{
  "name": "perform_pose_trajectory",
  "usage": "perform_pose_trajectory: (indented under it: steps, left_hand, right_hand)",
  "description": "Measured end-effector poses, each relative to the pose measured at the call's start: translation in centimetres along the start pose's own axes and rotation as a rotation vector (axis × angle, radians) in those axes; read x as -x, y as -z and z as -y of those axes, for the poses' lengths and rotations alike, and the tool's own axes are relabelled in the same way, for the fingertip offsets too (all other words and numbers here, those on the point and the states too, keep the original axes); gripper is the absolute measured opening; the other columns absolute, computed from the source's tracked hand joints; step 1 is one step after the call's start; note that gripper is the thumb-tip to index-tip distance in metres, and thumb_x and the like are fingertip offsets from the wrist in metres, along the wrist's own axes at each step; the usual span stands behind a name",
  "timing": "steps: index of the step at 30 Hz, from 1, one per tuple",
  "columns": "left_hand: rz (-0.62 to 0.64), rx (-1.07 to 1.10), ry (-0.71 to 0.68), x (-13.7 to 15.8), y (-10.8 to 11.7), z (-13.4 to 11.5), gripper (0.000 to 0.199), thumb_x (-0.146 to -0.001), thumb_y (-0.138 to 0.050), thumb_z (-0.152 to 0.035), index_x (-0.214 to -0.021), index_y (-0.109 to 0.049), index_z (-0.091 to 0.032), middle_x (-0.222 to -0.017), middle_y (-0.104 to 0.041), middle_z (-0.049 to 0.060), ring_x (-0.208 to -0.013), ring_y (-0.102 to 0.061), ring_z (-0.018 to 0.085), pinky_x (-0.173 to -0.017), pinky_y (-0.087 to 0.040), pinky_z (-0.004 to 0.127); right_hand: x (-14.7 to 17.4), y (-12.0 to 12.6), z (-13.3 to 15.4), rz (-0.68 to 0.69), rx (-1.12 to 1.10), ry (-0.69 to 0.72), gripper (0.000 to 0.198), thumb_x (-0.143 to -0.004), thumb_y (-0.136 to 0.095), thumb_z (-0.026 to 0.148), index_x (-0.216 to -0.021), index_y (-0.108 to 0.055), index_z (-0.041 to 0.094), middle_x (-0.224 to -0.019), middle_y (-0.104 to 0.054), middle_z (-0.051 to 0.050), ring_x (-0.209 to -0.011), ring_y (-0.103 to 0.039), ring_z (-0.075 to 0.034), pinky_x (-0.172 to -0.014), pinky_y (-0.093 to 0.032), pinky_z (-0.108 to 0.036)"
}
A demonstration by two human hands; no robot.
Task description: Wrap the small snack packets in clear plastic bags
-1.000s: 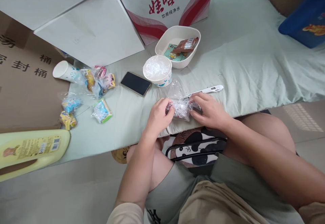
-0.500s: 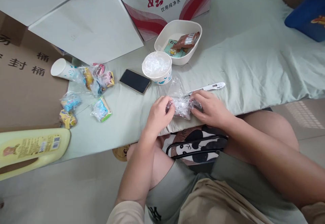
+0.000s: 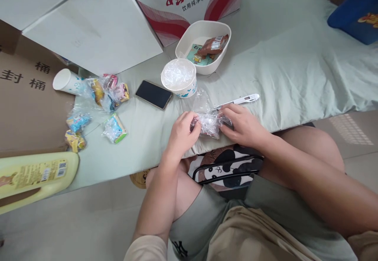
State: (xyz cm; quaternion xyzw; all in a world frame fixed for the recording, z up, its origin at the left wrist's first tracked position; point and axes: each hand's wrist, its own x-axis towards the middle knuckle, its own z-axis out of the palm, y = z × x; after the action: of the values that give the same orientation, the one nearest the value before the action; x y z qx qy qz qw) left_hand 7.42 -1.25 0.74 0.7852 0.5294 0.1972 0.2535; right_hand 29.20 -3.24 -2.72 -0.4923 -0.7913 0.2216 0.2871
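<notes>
Crumpled clear plastic film [image 3: 209,123] lies near the front edge of the cloth-covered surface, wrapped around something dark that I cannot make out. My left hand [image 3: 185,129] pinches its left side between thumb and fingers. On the right side, my right hand [image 3: 238,123] grips the film with thumb and fingertips. Just beyond my right fingers lies a white utility knife [image 3: 239,100]. A paper bowl [image 3: 180,80] with clear film in its mouth stands behind my hands. Past it, a white basin [image 3: 209,68] holds a brown packet [image 3: 214,45] and a green packet [image 3: 195,54].
Left of the bowl lies a phone [image 3: 154,94]. Several wrapped snacks [image 3: 115,128] and a tipped paper cup [image 3: 66,81] are farther left. A yellow jug [image 3: 63,170] lies at the front left edge. A printed carton [image 3: 189,4] and a blue container [image 3: 354,12] stand behind.
The view has shifted slightly, so the objects on the surface sit a little farther left. Both hands keep their hold on the film with hardly any movement.
</notes>
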Motion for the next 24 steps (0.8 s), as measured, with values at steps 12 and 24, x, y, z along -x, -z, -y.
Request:
perform_pose_trajectory:
  steps: [12,24]
  left_hand:
    - [0.004,0.005,0.007,-0.02,0.05,-0.16,0.007,-0.089,-0.05,-0.016,-0.085,-0.052,-0.021,-0.084,-0.057,0.001,-0.078,-0.055,0.016,-0.075,-0.044,0.029]
    - [-0.001,-0.006,0.011,-0.03,0.05,-0.11,0.006,-0.089,-0.051,-0.017,-0.086,-0.054,-0.021,-0.084,-0.058,0.002,-0.077,-0.054,0.016,-0.074,-0.044,0.03]
  right_hand:
    - [-0.05,0.11,0.11,0.01,0.026,0.001,0.013,-0.089,-0.051,0.025,-0.098,-0.057,0.019,-0.109,-0.065,-0.016,-0.103,-0.061,-0.033,-0.088,-0.047,-0.047]
    - [-0.09,0.07,0.09,0.005,0.026,-0.003,0.012,-0.09,-0.051,0.027,-0.097,-0.057,0.02,-0.107,-0.065,-0.015,-0.103,-0.06,-0.032,-0.088,-0.047,-0.046]
